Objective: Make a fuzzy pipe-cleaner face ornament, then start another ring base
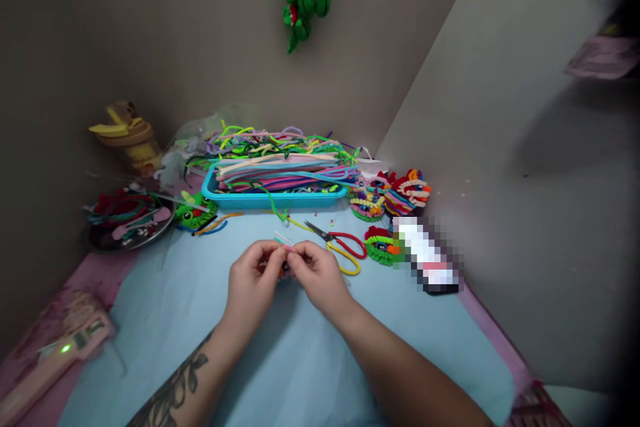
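Observation:
Over the middle of the blue cloth, my left hand (pixel 254 279) and my right hand (pixel 323 278) meet, fingertips pinched together. Between them is a small pipe cleaner piece (pixel 289 249), with pink at the fingertips and other colours below. Most of it is hidden behind my fingers and thumbs. Thin pale strands stick out above it. Just beyond my right hand lie scissors (pixel 327 237) with one red and one yellow handle, their blades a little apart and pointing away to the left.
A blue tray (pixel 275 201) heaped with pipe cleaners stands at the back. Finished pipe cleaner figures (pixel 383 245) and a phone (pixel 425 257) sit at right. On the left are a metal bowl (pixel 167 227), a green figure (pixel 196 213) and a pink glue gun (pixel 65 353) with a green light.

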Tool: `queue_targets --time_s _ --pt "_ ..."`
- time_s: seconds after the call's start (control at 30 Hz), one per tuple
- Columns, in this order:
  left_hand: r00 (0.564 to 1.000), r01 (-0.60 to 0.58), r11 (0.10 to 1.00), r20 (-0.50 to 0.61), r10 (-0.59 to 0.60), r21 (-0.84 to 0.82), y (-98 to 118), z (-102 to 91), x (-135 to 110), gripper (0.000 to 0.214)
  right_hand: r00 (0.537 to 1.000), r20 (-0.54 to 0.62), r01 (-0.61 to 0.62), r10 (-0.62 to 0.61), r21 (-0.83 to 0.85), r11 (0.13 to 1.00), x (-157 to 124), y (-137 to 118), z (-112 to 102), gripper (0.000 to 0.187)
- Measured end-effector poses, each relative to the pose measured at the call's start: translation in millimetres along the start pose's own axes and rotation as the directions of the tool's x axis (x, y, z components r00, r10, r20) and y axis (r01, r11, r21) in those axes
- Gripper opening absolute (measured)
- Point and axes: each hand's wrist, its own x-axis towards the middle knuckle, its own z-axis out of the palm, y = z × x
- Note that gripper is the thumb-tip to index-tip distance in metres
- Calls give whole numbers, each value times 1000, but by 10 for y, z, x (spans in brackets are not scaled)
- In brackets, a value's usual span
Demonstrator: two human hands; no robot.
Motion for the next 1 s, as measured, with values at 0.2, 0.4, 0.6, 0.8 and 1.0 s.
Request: queue_targets --time_s 0.2,0.4,0.6,0.8,1.0 --pt "945 -326 878 154 289 351 23 -143 94 15 956 153 293 -251 -423 857 42 37 -123 14" --pt "904 -427 743 228 362 515 -7 -126 75 16 938 200 346 -282 -539 768 16 44 -124 18" --pt "978 -201 920 11 209 338 -13 -28 12 18 958 74 287 -278 -324 902 -12 7 -91 14" --pt "997 69 994 -35 -72 -88 46 1 23 18 999 33 40 -42 68 997 3 2 -39 18" --pt "997 59 997 49 -56 -45 34 46 14 22 998 -50 43 -31 247 968 11 -41 -37 15"
